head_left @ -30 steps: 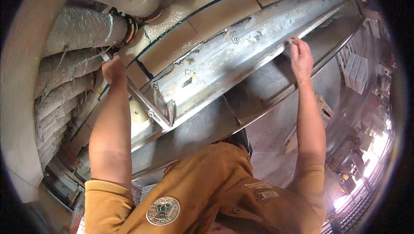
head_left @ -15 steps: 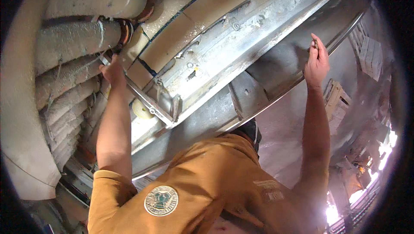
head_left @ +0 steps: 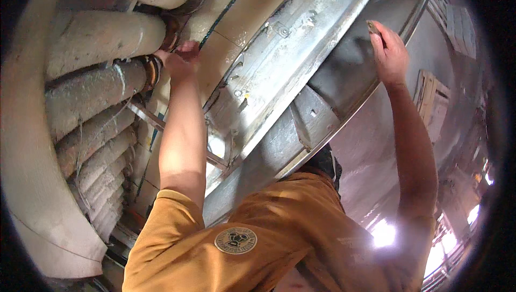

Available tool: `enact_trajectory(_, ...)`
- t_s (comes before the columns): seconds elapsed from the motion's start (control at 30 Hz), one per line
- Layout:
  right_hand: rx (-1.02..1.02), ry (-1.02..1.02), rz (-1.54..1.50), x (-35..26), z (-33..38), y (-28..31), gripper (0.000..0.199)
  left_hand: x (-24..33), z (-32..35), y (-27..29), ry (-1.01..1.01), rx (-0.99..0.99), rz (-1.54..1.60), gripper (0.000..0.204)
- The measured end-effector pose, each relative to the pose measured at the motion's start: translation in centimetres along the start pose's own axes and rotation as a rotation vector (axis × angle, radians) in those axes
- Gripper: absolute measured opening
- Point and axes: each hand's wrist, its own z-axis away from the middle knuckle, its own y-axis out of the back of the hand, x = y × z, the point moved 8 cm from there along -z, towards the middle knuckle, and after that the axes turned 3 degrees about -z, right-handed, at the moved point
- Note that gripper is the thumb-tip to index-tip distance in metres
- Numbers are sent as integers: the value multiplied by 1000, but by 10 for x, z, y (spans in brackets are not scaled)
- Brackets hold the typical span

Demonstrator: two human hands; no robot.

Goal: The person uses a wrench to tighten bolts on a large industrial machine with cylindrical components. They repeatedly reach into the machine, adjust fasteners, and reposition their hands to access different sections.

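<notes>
My left hand [head_left: 183, 59] reaches over the tan tiled surface, beside the end of a long grey, dusty roller-like cylinder [head_left: 107, 39]. Its fingers are curled, and what they hold, if anything, is hidden. My right hand [head_left: 391, 58] is raised above a dark metal trough [head_left: 344, 61]. Between its thumb and fingers it pinches a small brownish piece [head_left: 372, 27], too small to name. Tan tiles with dark green joints [head_left: 231, 42] lie next to a worn, shiny metal ledge [head_left: 285, 61]. A metal bar [head_left: 145, 115] passes behind my left forearm.
More dusty cylinders [head_left: 99, 184] line the left side, beside a pale curved panel [head_left: 32, 184]. A metal rib [head_left: 301, 125] crosses the trough. A wooden pallet-like frame [head_left: 432, 101] lies on the grey floor at right. Bright light glares at lower right.
My left hand has left the metal bar and moved up and right to the cylinder end. My right hand has shifted slightly upward, still pinching the small piece. The whole view has turned somewhat.
</notes>
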Motion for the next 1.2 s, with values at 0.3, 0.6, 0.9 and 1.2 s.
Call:
enact_trajectory(0.3, 10, -29, 41, 14, 4, -1, 22, 0, -49, 3, -122, 433, 325, 33)
enact_trajectory(0.6, -86, -92, 77, 9, -1, -9, 22, 28, -58, 51, 17, 379, -12, 30)
enact_trajectory(0.9, -64, -52, 86, 9, -1, -9, 20, -11, -11, 41, 147, 383, -88, 48)
enact_trajectory(1.2, -33, -43, 68, 6, 0, -9, 19, 16, -15, 47, -39, 277, -228, 24)
